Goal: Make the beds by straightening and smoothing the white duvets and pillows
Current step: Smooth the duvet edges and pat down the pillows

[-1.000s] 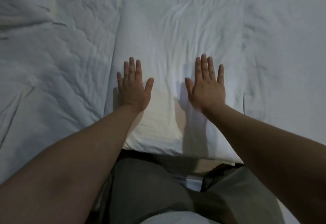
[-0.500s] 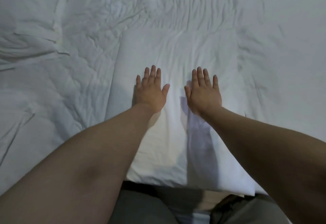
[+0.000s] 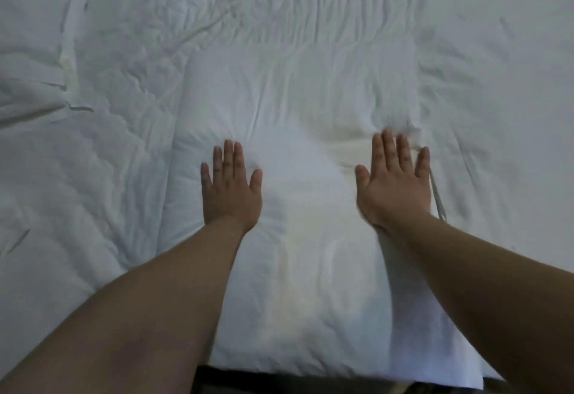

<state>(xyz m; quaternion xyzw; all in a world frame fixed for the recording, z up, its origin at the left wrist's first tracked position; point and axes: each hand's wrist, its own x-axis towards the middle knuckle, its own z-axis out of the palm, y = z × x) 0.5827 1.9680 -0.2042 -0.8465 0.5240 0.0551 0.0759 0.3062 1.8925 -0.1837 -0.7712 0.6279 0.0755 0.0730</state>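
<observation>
White creased duvet [image 3: 93,176] all around the pillow [image 3: 295,89]

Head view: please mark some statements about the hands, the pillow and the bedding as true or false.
1. The left hand and the right hand lie palm down on the pillow, fingers straight. True.
2. The left hand grips a corner of the pillow. False: it lies flat on top and holds nothing.
3. The bedding to the left of the pillow is wrinkled. True.
4. The two hands touch each other. False: they are apart, with bare pillow between them.
</observation>
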